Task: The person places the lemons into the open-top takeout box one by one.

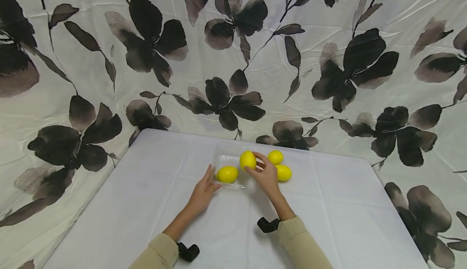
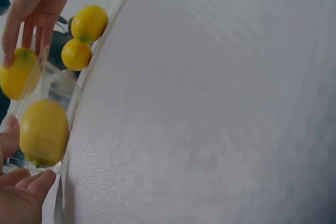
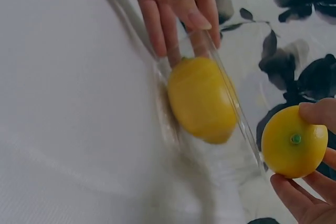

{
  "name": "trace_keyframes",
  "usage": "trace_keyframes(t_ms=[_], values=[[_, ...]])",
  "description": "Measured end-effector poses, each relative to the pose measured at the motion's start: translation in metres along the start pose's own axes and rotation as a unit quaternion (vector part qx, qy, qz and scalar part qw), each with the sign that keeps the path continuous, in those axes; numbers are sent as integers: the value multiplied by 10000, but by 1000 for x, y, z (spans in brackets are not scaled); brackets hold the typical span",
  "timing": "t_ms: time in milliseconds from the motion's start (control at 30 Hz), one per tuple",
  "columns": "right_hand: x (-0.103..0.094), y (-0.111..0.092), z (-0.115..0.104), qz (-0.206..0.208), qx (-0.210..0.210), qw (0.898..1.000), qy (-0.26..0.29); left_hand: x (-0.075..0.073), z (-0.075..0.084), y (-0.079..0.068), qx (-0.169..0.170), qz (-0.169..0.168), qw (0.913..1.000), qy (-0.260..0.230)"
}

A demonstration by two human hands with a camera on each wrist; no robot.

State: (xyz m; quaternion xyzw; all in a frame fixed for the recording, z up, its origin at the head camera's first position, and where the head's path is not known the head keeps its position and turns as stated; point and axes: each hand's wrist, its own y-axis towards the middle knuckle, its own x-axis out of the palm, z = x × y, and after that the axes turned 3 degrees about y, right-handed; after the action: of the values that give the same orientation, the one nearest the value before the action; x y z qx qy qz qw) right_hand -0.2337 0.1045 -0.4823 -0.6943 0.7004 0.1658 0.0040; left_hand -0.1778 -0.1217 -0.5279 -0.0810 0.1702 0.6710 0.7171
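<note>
A yellow lemon (image 1: pixel 247 161) is pinched between the thumb and fingers of my right hand (image 1: pixel 267 178), over the right part of a clear plastic container (image 1: pixel 223 152). Inside the container, toward its front left, lies another lemon (image 1: pixel 228 174). My left hand (image 1: pixel 202 195) rests against the container's left end, its fingers extended along the wall and its thumb near the front corner. The right wrist view shows the green stem end of the held lemon (image 3: pixel 294 141) and, through the clear wall, the lemon in the container (image 3: pixel 202 100).
Two more lemons, one farther back (image 1: pixel 275 157) and one nearer (image 1: pixel 284 173), lie on the white-covered table (image 1: pixel 343 212) just right of my right hand. Behind the table's far edge hangs a white cloth (image 1: pixel 288 78) with dark flowers.
</note>
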Motion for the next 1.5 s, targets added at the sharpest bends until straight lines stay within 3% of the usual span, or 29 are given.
trace_keyframes(t_ms=[267, 500, 767, 1167, 1500], values=[[29, 14, -4, -379, -127, 9992, -92, 0, 0, -3, -100, -68, 9999, 7], [55, 25, -6, -653, -273, 9972, -253, 0, -4, -2, 104, -42, 9999, -70], [67, 24, 4, -709, -155, 9960, -522, 3, -3, -5, 189, -92, 9996, -180], [62, 31, 2, -690, 52, 9965, -463, 3, -4, 1, 171, -133, 9997, -81], [31, 28, 5, -456, -371, 9982, 132, 1, -1, 0, 92, -127, 9998, 125]])
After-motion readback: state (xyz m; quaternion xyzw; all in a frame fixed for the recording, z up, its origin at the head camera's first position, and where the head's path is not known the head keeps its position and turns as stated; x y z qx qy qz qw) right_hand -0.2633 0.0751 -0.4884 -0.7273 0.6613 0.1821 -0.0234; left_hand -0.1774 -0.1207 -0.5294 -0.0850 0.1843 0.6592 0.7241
